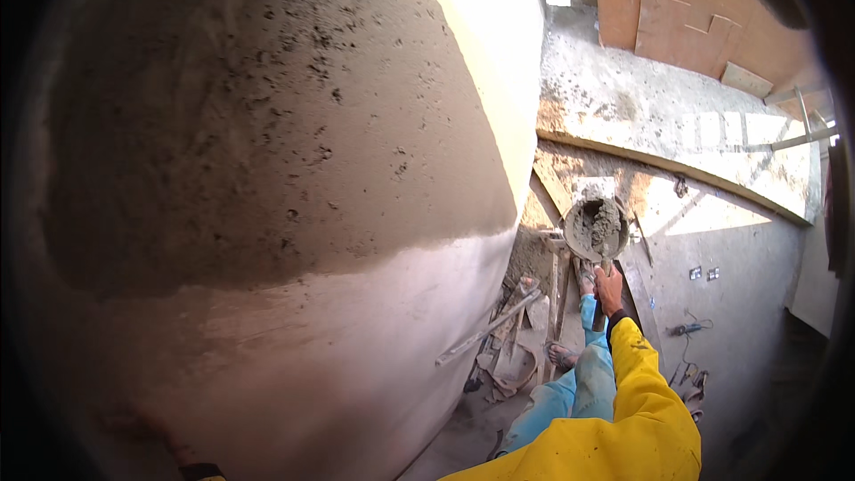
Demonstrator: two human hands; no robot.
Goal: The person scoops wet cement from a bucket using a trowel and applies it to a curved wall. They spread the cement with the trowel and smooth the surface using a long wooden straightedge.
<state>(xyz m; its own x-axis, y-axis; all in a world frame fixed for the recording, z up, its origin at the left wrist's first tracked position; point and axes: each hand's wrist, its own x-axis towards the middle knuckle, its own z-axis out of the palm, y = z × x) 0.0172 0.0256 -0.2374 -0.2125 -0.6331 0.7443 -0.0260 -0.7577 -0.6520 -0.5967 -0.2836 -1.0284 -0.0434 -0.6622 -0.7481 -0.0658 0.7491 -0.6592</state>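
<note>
My right hand (pixel 609 290), in a yellow sleeve, is wrapped round the handle of a trowel (pixel 606 265). The trowel's blade carries grey mortar (pixel 607 224) and is over a round bucket (pixel 572 230), whose inner wall is smeared with mortar. Most of the blade is hidden under the mortar. Low at the left, my left hand (pixel 138 425) is dim and blurred beside the wall (pixel 356 330); its fingers cannot be made out. A broad coat of wet, pitted plaster (pixel 356 142) covers the upper part of that wall.
Below the bucket are my feet (pixel 563 356) and a wooden stand (pixel 557 289). Rubble and a mortar-caked pan (pixel 515 367) lie along the wall's foot, with a long batten (pixel 485 336). A plank (pixel 686 172) crosses the floor; a corded power tool (pixel 686 330) lies at right.
</note>
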